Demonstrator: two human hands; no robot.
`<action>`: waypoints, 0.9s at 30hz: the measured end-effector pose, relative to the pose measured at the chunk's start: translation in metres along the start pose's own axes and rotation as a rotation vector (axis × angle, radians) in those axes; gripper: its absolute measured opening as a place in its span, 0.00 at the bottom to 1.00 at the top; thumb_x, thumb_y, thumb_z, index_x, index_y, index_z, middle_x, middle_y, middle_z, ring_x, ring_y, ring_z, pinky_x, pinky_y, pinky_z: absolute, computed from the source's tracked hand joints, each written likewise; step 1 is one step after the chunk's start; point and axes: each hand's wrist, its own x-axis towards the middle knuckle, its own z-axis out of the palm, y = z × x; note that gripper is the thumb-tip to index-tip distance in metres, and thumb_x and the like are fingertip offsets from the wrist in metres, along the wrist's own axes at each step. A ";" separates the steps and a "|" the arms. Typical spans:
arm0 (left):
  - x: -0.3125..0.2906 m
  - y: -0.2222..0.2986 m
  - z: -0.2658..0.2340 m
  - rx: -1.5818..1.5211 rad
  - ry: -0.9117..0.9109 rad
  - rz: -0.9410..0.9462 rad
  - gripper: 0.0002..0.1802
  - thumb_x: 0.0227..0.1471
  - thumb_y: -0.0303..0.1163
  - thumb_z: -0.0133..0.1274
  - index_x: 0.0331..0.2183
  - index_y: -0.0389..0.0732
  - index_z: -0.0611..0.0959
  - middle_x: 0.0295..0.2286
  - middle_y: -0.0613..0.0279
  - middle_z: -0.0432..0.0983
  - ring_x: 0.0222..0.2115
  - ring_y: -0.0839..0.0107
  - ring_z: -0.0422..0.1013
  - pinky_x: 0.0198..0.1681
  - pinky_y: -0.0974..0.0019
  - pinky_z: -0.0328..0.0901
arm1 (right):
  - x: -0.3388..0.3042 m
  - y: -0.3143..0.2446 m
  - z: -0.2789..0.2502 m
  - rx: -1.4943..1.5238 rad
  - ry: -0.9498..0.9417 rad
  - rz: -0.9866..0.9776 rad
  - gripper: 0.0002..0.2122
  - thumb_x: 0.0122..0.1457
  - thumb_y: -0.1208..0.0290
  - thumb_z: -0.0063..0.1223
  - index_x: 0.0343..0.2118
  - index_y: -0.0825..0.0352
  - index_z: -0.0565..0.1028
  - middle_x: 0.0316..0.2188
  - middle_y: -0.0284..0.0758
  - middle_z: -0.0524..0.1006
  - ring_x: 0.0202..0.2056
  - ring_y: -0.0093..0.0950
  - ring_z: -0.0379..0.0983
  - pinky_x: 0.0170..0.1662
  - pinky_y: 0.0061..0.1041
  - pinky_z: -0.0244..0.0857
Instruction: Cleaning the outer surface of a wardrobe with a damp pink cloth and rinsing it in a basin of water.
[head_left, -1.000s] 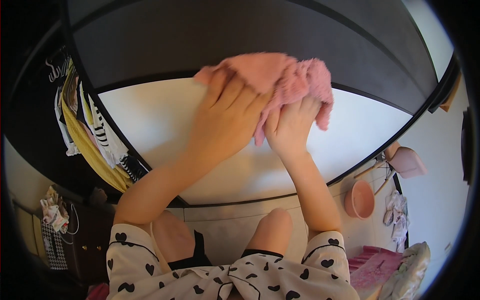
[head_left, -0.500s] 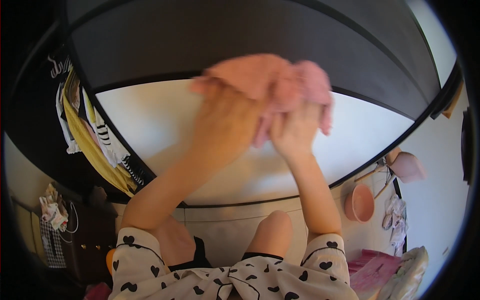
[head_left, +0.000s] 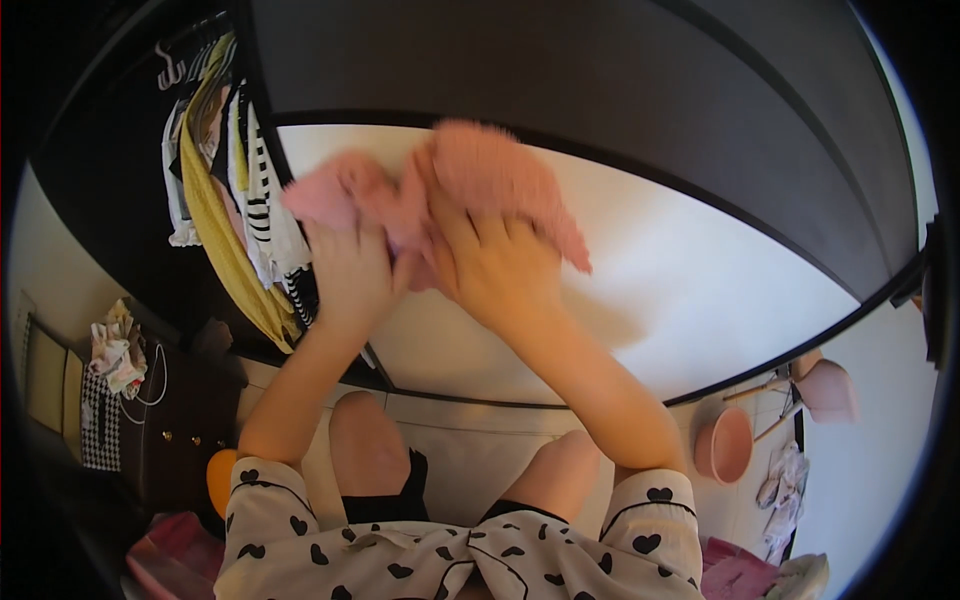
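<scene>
A pink cloth (head_left: pixel 500 175), bunched and a little blurred, lies against the upper part of a white door panel (head_left: pixel 700 270). My left hand (head_left: pixel 350 265) grips its left bunch near the panel's left edge. Just to the right, my right hand (head_left: pixel 505 265) has its fingers in the larger bunch of the same cloth. Both hands are close together, their fingertips partly covered by the folds. Dark panelling (head_left: pixel 560 70) runs above the white part.
Left of the panel, clothes (head_left: pixel 215 190) hang in an open wardrobe. A dark cabinet (head_left: pixel 180 480) stands at the lower left with crumpled cloth (head_left: pixel 118 350) on top. On the right are a pink bucket (head_left: pixel 724 445), a long-handled dustpan (head_left: pixel 825 390) and a plastic bag (head_left: pixel 785 490).
Both hands have swept the pink cloth leftward across the panel, from its upper middle toward the left edge. The view has shifted, showing more of the hanging clothes.
</scene>
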 end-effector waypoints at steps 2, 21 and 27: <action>-0.029 0.002 0.015 -0.109 -0.089 0.009 0.29 0.40 0.35 0.52 0.47 0.34 0.72 0.43 0.37 0.64 0.43 0.39 0.59 0.49 0.32 0.48 | -0.048 0.003 0.013 -0.056 -0.136 -0.070 0.22 0.49 0.67 0.52 0.50 0.63 0.71 0.42 0.38 0.73 0.40 0.37 0.70 0.42 0.37 0.63; 0.011 -0.047 -0.017 0.072 0.234 0.133 0.24 0.39 0.38 0.57 0.39 0.35 0.75 0.36 0.43 0.67 0.40 0.39 0.62 0.51 0.36 0.50 | 0.031 -0.032 0.018 -0.057 -0.054 -0.092 0.22 0.49 0.69 0.50 0.50 0.60 0.68 0.37 0.33 0.74 0.36 0.30 0.70 0.39 0.29 0.64; -0.132 -0.048 0.059 -0.038 -0.011 0.089 0.26 0.39 0.38 0.58 0.42 0.35 0.75 0.41 0.42 0.66 0.39 0.43 0.63 0.43 0.43 0.57 | -0.093 -0.031 0.046 0.054 -0.644 -0.068 0.19 0.53 0.69 0.46 0.49 0.59 0.70 0.42 0.35 0.74 0.40 0.32 0.71 0.41 0.31 0.65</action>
